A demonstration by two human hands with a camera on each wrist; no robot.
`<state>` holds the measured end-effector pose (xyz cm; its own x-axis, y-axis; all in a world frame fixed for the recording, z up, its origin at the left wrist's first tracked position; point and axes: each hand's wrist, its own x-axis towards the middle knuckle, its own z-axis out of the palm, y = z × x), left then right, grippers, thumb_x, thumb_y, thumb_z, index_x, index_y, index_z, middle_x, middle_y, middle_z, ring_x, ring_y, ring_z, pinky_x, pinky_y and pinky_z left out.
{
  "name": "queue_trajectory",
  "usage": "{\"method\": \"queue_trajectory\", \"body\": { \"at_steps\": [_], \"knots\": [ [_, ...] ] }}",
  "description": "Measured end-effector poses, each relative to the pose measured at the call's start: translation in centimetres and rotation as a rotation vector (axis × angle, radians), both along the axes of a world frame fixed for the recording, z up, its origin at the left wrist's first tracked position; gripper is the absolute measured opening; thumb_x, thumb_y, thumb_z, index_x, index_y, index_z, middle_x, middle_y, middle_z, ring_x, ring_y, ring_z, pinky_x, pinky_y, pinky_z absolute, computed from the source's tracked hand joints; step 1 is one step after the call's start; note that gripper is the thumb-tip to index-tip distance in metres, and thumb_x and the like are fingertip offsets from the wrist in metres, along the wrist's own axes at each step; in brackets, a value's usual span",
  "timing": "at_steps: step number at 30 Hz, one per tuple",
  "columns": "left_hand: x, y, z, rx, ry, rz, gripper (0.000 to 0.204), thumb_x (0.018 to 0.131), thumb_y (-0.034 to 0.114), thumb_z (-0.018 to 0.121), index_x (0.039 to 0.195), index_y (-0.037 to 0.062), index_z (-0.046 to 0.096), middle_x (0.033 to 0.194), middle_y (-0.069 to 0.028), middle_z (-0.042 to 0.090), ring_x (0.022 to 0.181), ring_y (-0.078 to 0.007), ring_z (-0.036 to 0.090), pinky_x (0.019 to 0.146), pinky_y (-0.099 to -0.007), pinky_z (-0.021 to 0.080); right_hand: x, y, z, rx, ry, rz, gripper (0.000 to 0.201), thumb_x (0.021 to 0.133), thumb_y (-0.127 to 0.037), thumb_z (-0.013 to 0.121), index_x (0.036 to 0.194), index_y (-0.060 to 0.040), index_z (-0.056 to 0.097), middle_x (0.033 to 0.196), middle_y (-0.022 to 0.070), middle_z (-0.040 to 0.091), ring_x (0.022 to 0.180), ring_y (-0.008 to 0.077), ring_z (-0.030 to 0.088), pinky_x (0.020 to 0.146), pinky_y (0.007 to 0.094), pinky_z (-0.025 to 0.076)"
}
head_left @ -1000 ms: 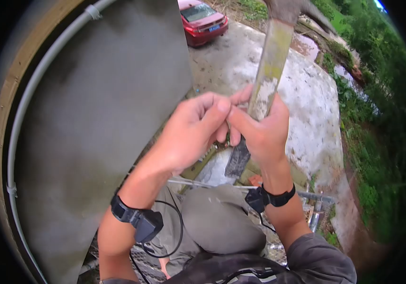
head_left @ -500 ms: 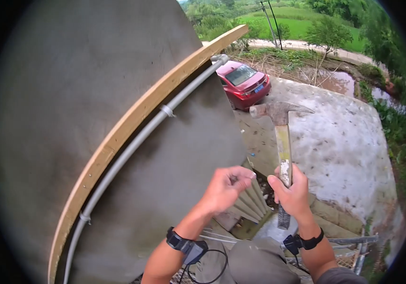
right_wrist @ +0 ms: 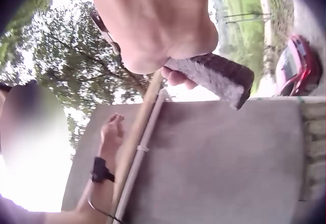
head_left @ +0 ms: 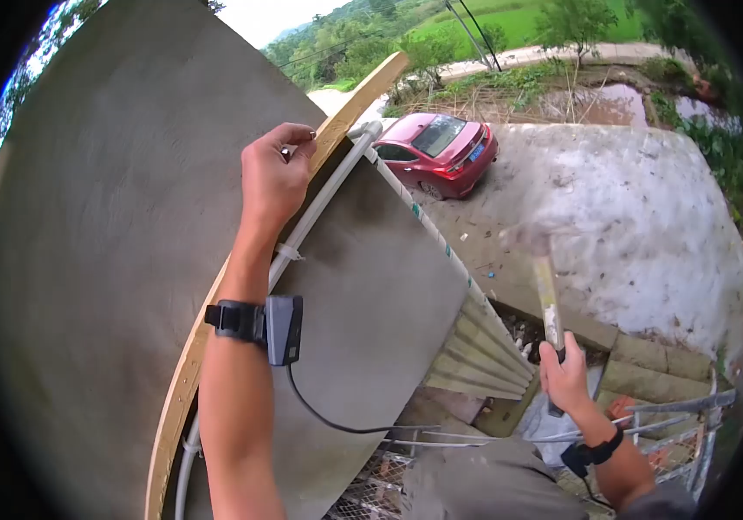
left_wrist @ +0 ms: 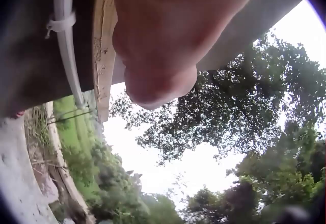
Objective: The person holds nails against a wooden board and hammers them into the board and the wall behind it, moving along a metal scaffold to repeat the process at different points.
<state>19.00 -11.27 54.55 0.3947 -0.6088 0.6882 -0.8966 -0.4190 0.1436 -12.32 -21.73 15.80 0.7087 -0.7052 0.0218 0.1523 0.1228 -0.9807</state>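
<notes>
My left hand [head_left: 278,178] is raised to the upper part of a long wooden batten [head_left: 358,97], its thumb and forefinger pinching a small shiny piece [head_left: 312,135] that looks like a nail. Most of that piece is hidden by the fingers. Lower on the right, my right hand [head_left: 567,381] grips a claw hammer [head_left: 548,299] by its worn, yellowish handle, with the blurred head pointing up and away. In the right wrist view the dark butt of the handle [right_wrist: 224,76] sticks out below the fist.
A grey pipe [head_left: 324,204] with clips runs beside the batten along a grey plastered wall [head_left: 120,182]. Metal scaffold rails [head_left: 683,406] and mesh surround my knees. Far below are concrete ground [head_left: 614,208], a red car [head_left: 441,152] and steps [head_left: 657,355].
The hands were together in front of me, then parted. My left hand has risen to the batten with the small piece; my right hand has moved right and outward with the hammer. The view has turned.
</notes>
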Motion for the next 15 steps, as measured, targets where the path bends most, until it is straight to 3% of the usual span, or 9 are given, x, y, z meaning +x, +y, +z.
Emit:
{"method": "queue_trajectory", "body": {
  "at_steps": [1,5,7,9,12,15],
  "knots": [
    [0.3,-0.3,-0.1,0.018,-0.002,-0.004,0.015,0.091,0.003,0.071,0.105,-0.0013,0.076,0.089,-0.0129,0.077,0.067,-0.0149,0.064,0.067,-0.0309,0.053,-0.5,-0.1,-1.1,-0.169,0.145,0.015,0.024,0.101,-0.022,0.066,0.101,0.0002,0.056,0.058,0.0071,0.057,0.051,0.0162,0.059,0.049,0.0337,0.043],
    [0.8,-0.8,-0.3,0.085,-0.111,-0.021,0.013,0.089,0.002,0.072,0.101,-0.0008,0.076,0.089,-0.0135,0.077,0.066,-0.0173,0.065,0.067,-0.0328,0.052,-1.6,0.0,-1.0,-0.365,0.181,0.034,0.023,0.095,-0.018,0.07,0.096,0.002,0.059,0.06,0.0113,0.058,0.051,0.019,0.059,0.05,0.0362,0.042],
    [0.8,-0.8,-0.2,0.121,-0.136,-0.003,0.012,0.088,0.001,0.071,0.099,-0.0006,0.076,0.089,-0.0137,0.076,0.066,-0.0179,0.065,0.067,-0.0336,0.052,-0.7,0.3,0.9,-0.347,0.084,0.08,0.023,0.095,-0.017,0.07,0.099,0.0029,0.06,0.06,0.0113,0.057,0.051,0.0196,0.057,0.051,0.0364,0.042],
    [1.1,-0.6,-0.4,0.155,-0.207,-0.072,0.012,0.089,-0.001,0.071,0.1,-0.0008,0.076,0.083,-0.0082,0.073,0.066,-0.0117,0.057,0.065,-0.029,0.048,0.9,0.8,1.9,-0.339,0.059,0.094,0.023,0.096,-0.016,0.069,0.103,0.0039,0.06,0.06,0.0111,0.058,0.051,0.0196,0.057,0.05,0.0361,0.042],
    [1.2,-0.6,-0.6,0.176,-0.319,-0.1,0.011,0.089,-0.003,0.07,0.099,-0.0009,0.075,0.082,-0.0096,0.071,0.064,-0.0145,0.056,0.064,-0.0297,0.047,4.3,1.3,4.5,-0.255,-0.092,0.109,0.025,0.098,-0.016,0.067,0.111,0.004,0.059,0.061,0.0108,0.058,0.052,0.021,0.06,0.051,0.0358,0.044],
    [1.0,-0.6,-0.7,0.19,-0.364,-0.099,0.011,0.088,-0.003,0.07,0.098,-0.0016,0.075,0.084,-0.01,0.071,0.063,-0.0158,0.055,0.063,-0.0306,0.046,8.4,1.7,8.9,-0.377,-0.428,-0.082,0.027,0.1,-0.012,0.063,0.119,0.0044,0.054,0.066,0.0103,0.06,0.054,0.0255,0.063,0.053,0.0371,0.048]
  ]
}}
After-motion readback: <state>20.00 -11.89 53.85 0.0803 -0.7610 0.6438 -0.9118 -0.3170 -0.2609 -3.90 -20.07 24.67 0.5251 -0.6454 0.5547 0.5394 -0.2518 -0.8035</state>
